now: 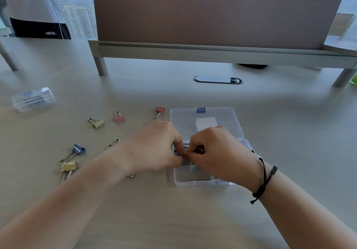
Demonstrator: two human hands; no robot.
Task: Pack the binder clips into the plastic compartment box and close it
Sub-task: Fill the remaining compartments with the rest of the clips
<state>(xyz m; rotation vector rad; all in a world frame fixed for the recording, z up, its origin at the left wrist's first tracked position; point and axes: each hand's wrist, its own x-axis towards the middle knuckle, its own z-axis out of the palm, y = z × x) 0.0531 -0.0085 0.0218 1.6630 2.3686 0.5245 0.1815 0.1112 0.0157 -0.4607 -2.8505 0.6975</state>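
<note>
Over the near half of the clear plastic compartment box (193, 180), whose lid (202, 122) is laid open flat on the table (193, 219) behind it, the left hand (154, 148) and right hand (216, 150) are brought together with fingers curled, pinching something small between their tips; what is pinched cannot be made out. Left of the box, loose binder clips are scattered on the table: a red clip (159, 111), a pink clip (118, 117), a yellow-green clip (96, 122), a blue clip (74, 151) and a yellow clip (68, 168). Well apart at far left a small clear case (33, 99) is seen, and a black cord bracelet (263, 181) is worn on the right wrist.
</note>
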